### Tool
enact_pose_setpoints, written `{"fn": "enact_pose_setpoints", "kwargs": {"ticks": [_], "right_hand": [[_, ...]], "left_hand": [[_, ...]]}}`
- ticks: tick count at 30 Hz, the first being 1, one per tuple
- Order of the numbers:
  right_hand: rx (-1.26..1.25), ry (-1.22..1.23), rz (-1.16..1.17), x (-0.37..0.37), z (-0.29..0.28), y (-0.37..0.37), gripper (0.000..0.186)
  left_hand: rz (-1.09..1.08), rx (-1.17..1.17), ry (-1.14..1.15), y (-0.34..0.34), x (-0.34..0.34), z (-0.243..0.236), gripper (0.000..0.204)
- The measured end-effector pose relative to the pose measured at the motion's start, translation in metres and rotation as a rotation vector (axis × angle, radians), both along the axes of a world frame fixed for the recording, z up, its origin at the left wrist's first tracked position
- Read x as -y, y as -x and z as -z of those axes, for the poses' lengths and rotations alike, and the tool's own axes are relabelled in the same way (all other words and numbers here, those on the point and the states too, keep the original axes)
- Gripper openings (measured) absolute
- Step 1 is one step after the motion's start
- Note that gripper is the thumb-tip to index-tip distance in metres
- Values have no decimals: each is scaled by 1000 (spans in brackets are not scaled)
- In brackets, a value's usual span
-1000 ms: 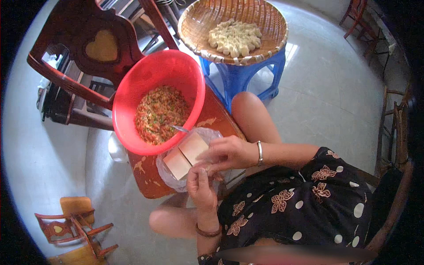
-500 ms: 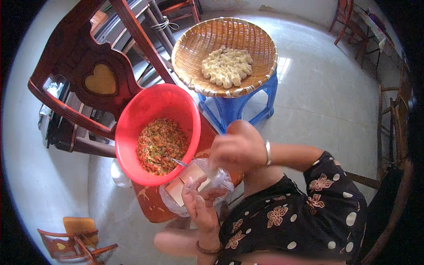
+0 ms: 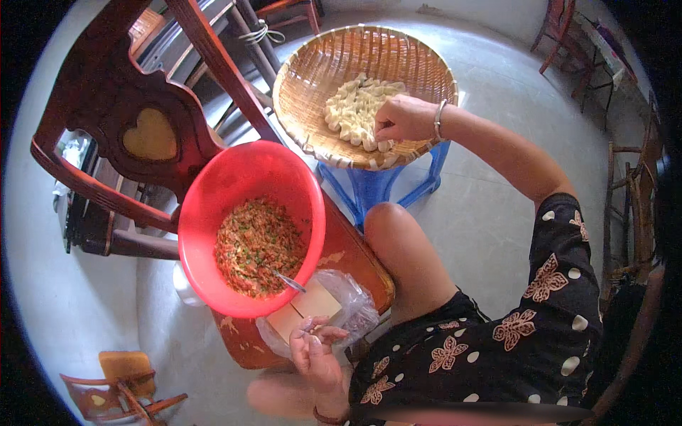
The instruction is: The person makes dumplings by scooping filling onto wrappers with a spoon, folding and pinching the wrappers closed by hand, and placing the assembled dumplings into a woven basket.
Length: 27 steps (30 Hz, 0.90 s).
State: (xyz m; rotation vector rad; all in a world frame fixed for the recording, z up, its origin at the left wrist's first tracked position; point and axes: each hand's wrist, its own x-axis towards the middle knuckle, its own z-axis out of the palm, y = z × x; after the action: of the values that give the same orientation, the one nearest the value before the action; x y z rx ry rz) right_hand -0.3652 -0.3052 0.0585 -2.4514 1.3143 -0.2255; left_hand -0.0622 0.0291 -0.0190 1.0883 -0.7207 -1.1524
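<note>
My right hand (image 3: 408, 118) reaches over a round bamboo basket (image 3: 298, 106), its fingers pinched together at the near right edge of a cluster of pale folded wontons (image 3: 355, 106). Whatever sits between those fingertips is hidden. Low in the view, my left hand (image 3: 317, 353) is palm up with loosely bent fingers apart and nothing visible in it. Just beyond it, a stack of square dough wrappers (image 3: 320, 304) lies in a clear plastic bag (image 3: 359, 309). Beside the wrappers stands a red basin (image 3: 195, 227) of minced filling (image 3: 259, 245), with a metal utensil handle (image 3: 290, 282) leaning out over its rim.
A blue plastic stool (image 3: 373, 186) supports the basket. The basin and bag rest on the seat of a dark red wooden chair (image 3: 348, 248), its carved back (image 3: 92, 106) rising at left. A small wooden chair (image 3: 128, 383) is at lower left, other wooden furniture (image 3: 629, 206) at far right.
My right hand has gone from above my left hand and the bag out to the basket of wontons. My left hand stays near the wrappers, slightly lower. The whole view has shifted a little.
</note>
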Motion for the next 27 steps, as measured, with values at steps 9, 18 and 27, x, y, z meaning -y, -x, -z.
{"fn": "enact_pose_setpoints", "kwargs": {"ticks": [9, 18, 27], "right_hand": [[-44, 140, 54, -3, 21, -1, 29], [593, -142, -259, -161, 32, -103, 9], [637, -442, -439, -206, 81, -148, 14]], "left_hand": [[-274, 581, -70, -40, -21, 14, 22], [-220, 1383, 128, -101, -18, 43, 33], [-259, 1085, 176, -100, 2, 65, 24]]}}
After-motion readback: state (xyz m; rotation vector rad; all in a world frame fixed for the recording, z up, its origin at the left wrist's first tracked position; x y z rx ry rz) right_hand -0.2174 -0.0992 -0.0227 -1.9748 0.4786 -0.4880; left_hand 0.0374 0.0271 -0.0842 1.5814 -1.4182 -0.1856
